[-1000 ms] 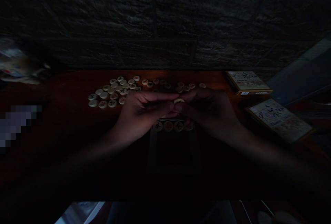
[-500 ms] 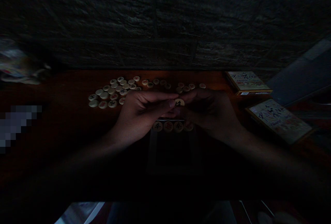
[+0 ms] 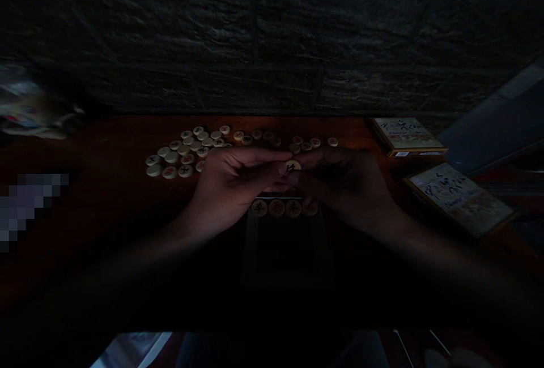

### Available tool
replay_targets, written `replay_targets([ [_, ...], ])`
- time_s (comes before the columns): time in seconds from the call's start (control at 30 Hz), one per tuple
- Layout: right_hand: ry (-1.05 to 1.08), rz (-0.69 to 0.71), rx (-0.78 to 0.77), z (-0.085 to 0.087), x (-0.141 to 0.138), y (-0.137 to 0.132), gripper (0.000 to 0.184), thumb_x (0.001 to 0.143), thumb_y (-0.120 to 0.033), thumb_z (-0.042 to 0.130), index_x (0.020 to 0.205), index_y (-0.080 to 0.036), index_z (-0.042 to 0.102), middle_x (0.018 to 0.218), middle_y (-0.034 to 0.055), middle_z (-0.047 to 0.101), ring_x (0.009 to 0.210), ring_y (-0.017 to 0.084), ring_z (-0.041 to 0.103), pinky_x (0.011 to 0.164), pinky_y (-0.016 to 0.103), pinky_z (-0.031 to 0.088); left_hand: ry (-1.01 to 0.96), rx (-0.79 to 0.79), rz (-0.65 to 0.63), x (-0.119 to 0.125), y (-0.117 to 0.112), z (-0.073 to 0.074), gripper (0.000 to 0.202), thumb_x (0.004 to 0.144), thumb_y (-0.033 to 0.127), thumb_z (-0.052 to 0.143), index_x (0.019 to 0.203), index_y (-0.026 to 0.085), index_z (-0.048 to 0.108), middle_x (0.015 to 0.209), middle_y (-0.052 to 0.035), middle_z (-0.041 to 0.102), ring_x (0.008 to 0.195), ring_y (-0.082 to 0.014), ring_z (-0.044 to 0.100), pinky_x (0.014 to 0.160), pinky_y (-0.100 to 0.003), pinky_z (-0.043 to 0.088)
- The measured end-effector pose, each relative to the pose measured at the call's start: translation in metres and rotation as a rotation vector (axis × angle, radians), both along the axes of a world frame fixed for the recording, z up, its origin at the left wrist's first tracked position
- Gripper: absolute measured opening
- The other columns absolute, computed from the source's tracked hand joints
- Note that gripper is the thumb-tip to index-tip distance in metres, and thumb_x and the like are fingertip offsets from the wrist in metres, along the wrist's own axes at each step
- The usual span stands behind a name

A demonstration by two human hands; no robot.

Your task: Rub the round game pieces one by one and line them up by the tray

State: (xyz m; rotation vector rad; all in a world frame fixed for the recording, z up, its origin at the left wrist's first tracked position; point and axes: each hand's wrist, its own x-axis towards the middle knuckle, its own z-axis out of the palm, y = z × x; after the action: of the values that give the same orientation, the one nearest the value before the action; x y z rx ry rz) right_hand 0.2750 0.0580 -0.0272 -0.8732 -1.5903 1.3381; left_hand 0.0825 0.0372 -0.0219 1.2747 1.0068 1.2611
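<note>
Between my two hands is a round Chinese chess piece point(image 3: 292, 166) with a black character facing me. My left hand point(image 3: 238, 178) grips its left side with thumb and fingers. On the other side, my right hand point(image 3: 346, 184) pinches the same piece, its fingers in deep shadow. Just below them, several chess pieces point(image 3: 276, 208) with red and black characters lie in a row at the top of a dark tray-like frame point(image 3: 250, 255). Part of that row is hidden by my hands.
Many loose chess pieces point(image 3: 171, 157) lie face up and face down on the wooden table point(image 3: 119, 187), left of my hands and beyond them. Two printed boxes point(image 3: 408, 133) rest at the right. A stone wall point(image 3: 280, 39) rises behind the table. The scene is very dark.
The held piece has turned slightly and shifted a little up and left between my fingers. My hands stay in nearly the same place, and the other pieces have not moved.
</note>
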Motion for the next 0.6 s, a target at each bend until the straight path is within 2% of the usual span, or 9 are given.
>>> replay_targets([
  [0.13, 0.023, -0.009, -0.063, 0.0027, -0.0006, 0.0012, 0.03, 0.077, -0.034, 0.09, 0.102, -0.021, 0.081, 0.084, 0.0022, 0.08, 0.049, 0.01, 0.064, 0.044, 0.021, 0.053, 0.067, 0.054, -0.007, -0.0022, 0.0007, -0.0015, 0.026, 0.079, 0.023, 0.088, 0.105, 0.022, 0.083, 0.102, -0.0041, 0.084, 0.09, -0.0229, 0.081, 0.084, -0.034, 0.068],
  [0.27, 0.041, -0.007, -0.077, 0.005, 0.0002, 0.0007, 0.032, 0.077, -0.033, 0.09, 0.105, -0.02, 0.081, 0.082, 0.0023, 0.079, 0.049, 0.009, 0.064, 0.044, 0.02, 0.054, 0.112, 0.104, -0.021, -0.004, 0.001, -0.0013, 0.027, 0.079, 0.023, 0.088, 0.105, 0.022, 0.083, 0.107, -0.0047, 0.083, 0.095, -0.0232, 0.081, 0.088, -0.034, 0.067],
  [0.47, 0.014, 0.001, -0.041, 0.0044, 0.0014, 0.0011, 0.029, 0.083, -0.036, 0.085, 0.107, -0.021, 0.082, 0.074, 0.0009, 0.077, 0.049, 0.011, 0.065, 0.046, 0.022, 0.055, 0.016, -0.006, -0.016, -0.0028, 0.0008, 0.0008, 0.02, 0.083, 0.025, 0.085, 0.103, 0.022, 0.083, 0.098, -0.0047, 0.084, 0.085, -0.0224, 0.081, 0.083, -0.035, 0.069],
  [0.6, 0.008, -0.007, -0.039, 0.0034, 0.0014, 0.0008, 0.028, 0.083, -0.04, 0.084, 0.103, -0.021, 0.082, 0.071, 0.0006, 0.076, 0.048, 0.011, 0.065, 0.045, 0.022, 0.054, -0.007, -0.012, -0.024, -0.0014, 0.0003, -0.0005, 0.018, 0.084, 0.026, 0.084, 0.102, 0.022, 0.084, 0.097, -0.0039, 0.084, 0.084, -0.0224, 0.081, 0.084, -0.036, 0.069],
])
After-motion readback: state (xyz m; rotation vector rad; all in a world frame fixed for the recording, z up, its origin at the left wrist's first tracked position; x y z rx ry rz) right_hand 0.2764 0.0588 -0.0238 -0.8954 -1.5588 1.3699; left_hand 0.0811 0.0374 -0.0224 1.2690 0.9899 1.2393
